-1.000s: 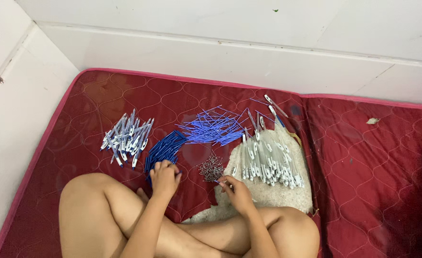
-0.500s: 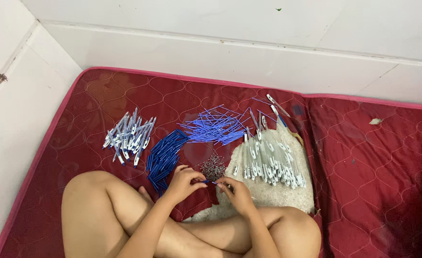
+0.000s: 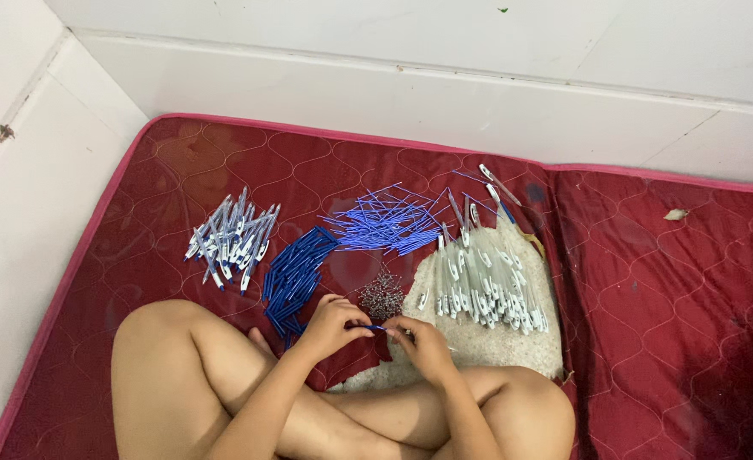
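**Pen assembly: both hands joined on 1 blue piece**

Head view: person sits cross-legged on a quilted red mattress [image 3: 666, 281] against a white wall. Left hand [image 3: 332, 322] and right hand [image 3: 421, 341] meet just above the lap, fingertips pinched narrow on 1 small blue pen part [image 3: 375, 328] held between them. Which part exactly, too small to tell. Judged step: fitting 2 pieces together mid-assembly, hands close, nothing being picked up or set down right now. Next move would likely call for a fine push or twist along the part's axis, then a reach to a pile for another piece.

Around the hands: heap of small metal springs [image 3: 382, 296] just beyond the fingers. Dark blue barrels [image 3: 296, 274] in a pile just left of the left hand. Thin blue refills [image 3: 385, 226] fanned further back. White-and-blue finished pens [image 3: 232, 238] in a pile at far left, well apart. White clip parts [image 3: 487, 285] lie on a pale cloth [image 3: 479, 349] beside the right hand.

In the way: nothing blocks the hands; the knees crowd the working space, and the loose springs sit close enough to scatter.
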